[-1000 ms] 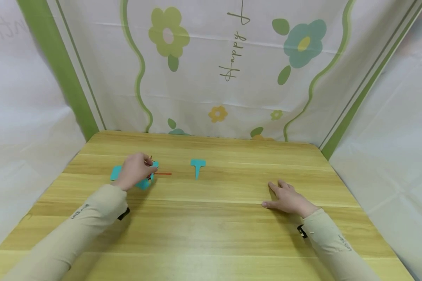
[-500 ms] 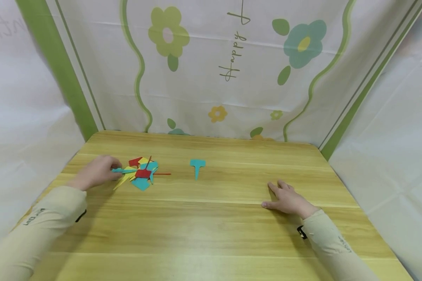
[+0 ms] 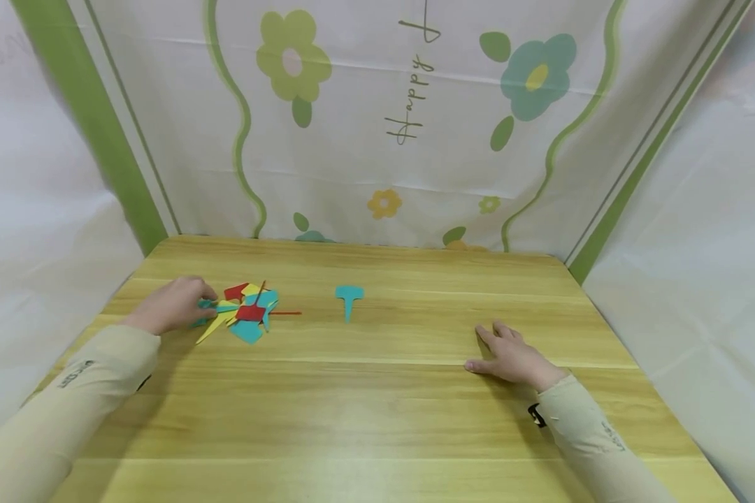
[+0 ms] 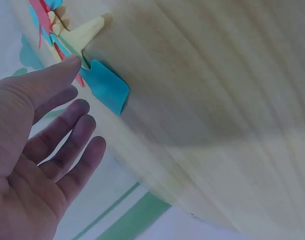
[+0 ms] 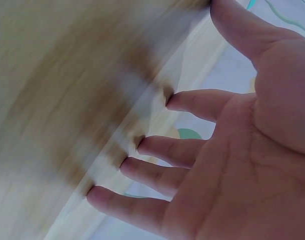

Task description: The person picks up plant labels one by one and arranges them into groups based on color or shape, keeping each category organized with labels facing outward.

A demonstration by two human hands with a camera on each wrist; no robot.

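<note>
Red, yellow and teal T-shaped plant labels overlap in a loose pile, with a red label [image 3: 250, 313] on top. My left hand [image 3: 175, 305] is at the pile's left side. In the left wrist view, a teal label [image 4: 106, 86] lies just beyond its loosely bent fingers, and the thumb tip is close to that label's edge; whether it touches cannot be told. A single teal label [image 3: 349, 293] lies apart, right of the pile. My right hand [image 3: 512, 356] rests on the table farther right, its fingers spread and fingertips down, holding nothing.
The wooden table [image 3: 377, 405] has its far edge against a white curtain [image 3: 352, 126] printed with flowers. More white cloth hangs at both sides.
My left hand has moved left from over the pile, uncovering the labels. Over the last half second, more teal shows beneath its fingers. My right hand stays put; the head view shifts slightly.
</note>
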